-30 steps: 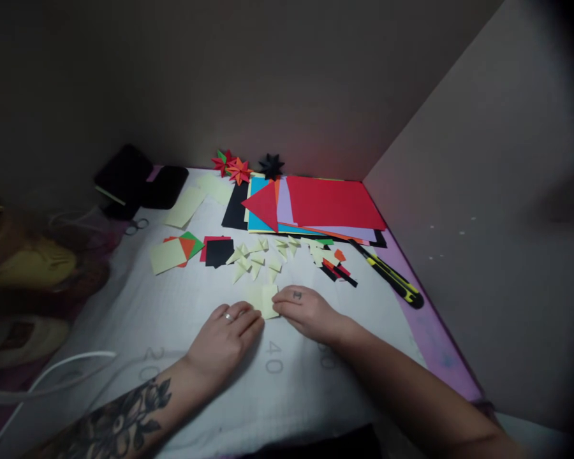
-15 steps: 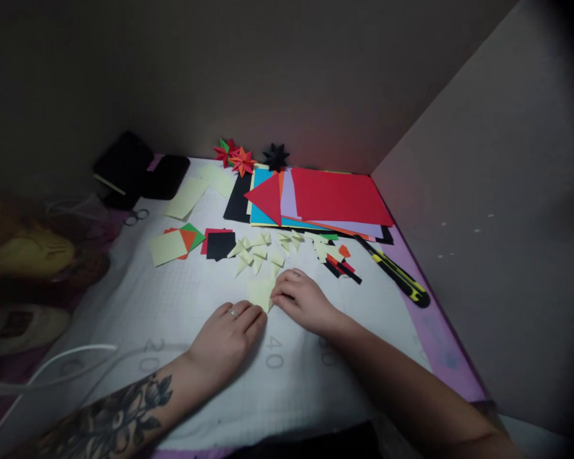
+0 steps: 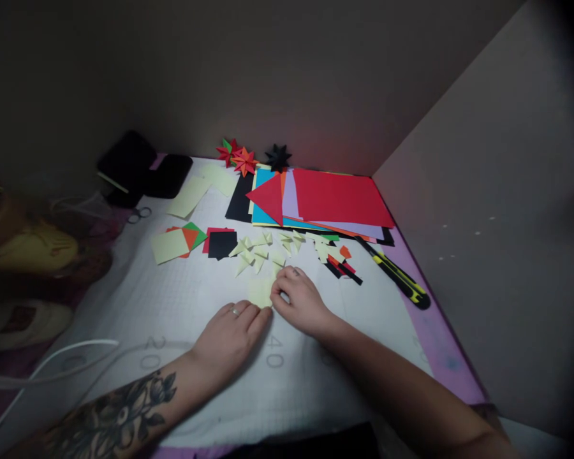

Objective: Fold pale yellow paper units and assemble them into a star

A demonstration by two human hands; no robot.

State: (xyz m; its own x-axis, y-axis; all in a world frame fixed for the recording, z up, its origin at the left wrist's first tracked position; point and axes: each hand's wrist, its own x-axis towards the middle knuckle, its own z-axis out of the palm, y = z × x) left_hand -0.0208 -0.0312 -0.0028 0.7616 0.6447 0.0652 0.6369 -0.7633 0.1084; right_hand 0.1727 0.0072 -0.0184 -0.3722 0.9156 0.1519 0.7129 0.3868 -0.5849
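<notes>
A small pale yellow sheet of paper (image 3: 259, 292) lies flat on the white mat between my hands. My left hand (image 3: 233, 335), a ring on one finger, presses its fingertips along the paper's near edge. At the right edge, my right hand (image 3: 299, 301) pinches the paper between thumb and forefinger; that corner is partly hidden by the fingers. Just beyond my hands lie several folded pale yellow paper pieces (image 3: 245, 257). A stack of black and red paper squares (image 3: 222, 245) rests left of them, and farther left are pale yellow, orange and green squares (image 3: 169, 247).
Large coloured sheets (image 3: 344, 197) are stacked at the back, with folded paper stars (image 3: 243, 161) and a black star (image 3: 278, 157) by the wall. A yellow-black utility knife (image 3: 399, 277) lies right of paper scraps (image 3: 344, 266). Scissors (image 3: 139, 215) and a white cable (image 3: 71, 349) are left.
My left fingertips have slid slightly right along the paper's near edge, close to my right hand. My right thumb and forefinger have curled more tightly at the corner.
</notes>
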